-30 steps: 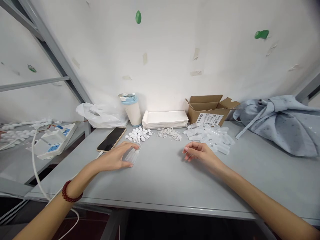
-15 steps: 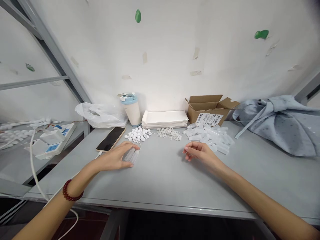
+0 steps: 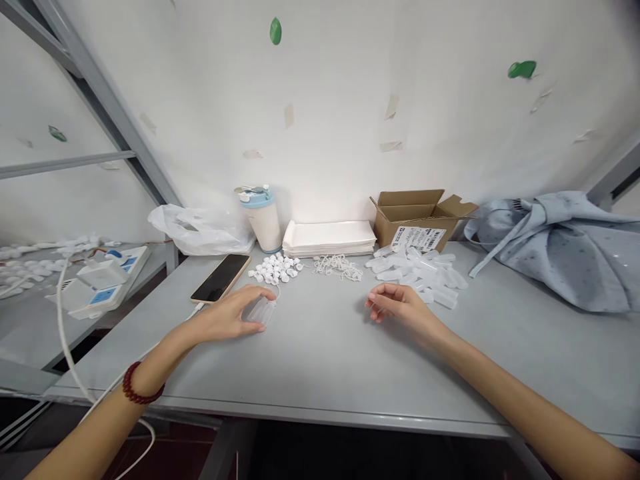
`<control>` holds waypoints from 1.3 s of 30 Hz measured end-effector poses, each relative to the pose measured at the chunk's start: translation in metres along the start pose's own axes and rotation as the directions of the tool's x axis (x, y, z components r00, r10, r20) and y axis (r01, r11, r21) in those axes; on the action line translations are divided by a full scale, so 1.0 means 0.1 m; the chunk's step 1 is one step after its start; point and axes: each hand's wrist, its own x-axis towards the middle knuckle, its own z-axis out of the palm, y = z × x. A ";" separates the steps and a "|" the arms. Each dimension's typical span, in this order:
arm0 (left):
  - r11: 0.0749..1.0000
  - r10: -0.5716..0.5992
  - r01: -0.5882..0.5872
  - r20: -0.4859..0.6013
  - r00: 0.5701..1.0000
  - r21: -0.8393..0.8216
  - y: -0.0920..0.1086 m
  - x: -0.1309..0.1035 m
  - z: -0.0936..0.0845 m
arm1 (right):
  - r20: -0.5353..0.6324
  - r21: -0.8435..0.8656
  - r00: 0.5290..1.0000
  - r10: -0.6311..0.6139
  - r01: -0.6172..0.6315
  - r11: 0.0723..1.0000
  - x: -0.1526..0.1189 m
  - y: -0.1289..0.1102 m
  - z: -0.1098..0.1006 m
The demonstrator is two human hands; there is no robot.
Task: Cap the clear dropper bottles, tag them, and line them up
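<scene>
My left hand (image 3: 233, 313), with a dark red bead bracelet on its wrist, is curved around clear plastic tubes (image 3: 261, 312) on the grey table, thumb and fingers on either side of them. A thin white string loops by the tubes' upper end. My right hand (image 3: 395, 303) rests with curled fingers near the table, left of a pile of clear tubes (image 3: 425, 270); whether something small is between its fingertips is hidden. Between the hands and farther back lie a heap of small white caps (image 3: 276, 268) and a tangle of white strings (image 3: 339, 267).
A phone (image 3: 221, 278) with a cable lies left of the caps. Along the wall stand a plastic bag (image 3: 200, 230), a cup (image 3: 263, 223), a white paper stack (image 3: 329, 237), an open cardboard box (image 3: 413, 217) and a grey-blue cloth (image 3: 560, 253). A power strip (image 3: 113, 287) is at far left.
My left hand and the tubes by it have shifted very slightly, the tubes a little closer into the hand. My right hand has kept its place and pose.
</scene>
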 end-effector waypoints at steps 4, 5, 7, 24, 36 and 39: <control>0.999 -0.024 0.025 0.007 1.000 -0.025 0.00 0.01 0.01 | -0.008 -0.005 1.000 0.005 -0.005 1.000 0.00 0.00 0.00; 0.999 -0.027 0.027 0.002 1.000 -0.026 0.00 0.01 0.01 | -0.008 -0.006 1.000 0.006 -0.006 1.000 0.00 0.00 0.00; 0.999 -0.026 0.026 -0.010 1.000 -0.028 0.00 0.00 0.01 | -0.004 -0.005 1.000 0.007 -0.007 1.000 0.00 0.00 0.00; 0.939 -0.280 0.334 -0.382 0.881 0.082 0.34 -0.21 0.42 | -0.006 -0.008 1.000 0.008 -0.008 1.000 -0.02 -0.03 0.03; 0.887 -0.344 0.443 -0.456 0.821 0.128 0.46 -0.07 0.62 | -0.015 -0.026 1.000 -0.008 0.007 1.000 -0.02 -0.03 0.01; 0.871 -0.347 0.467 -0.486 0.802 0.149 0.46 -0.04 0.64 | -0.012 -0.037 1.000 -0.010 0.009 0.999 -0.03 -0.03 0.01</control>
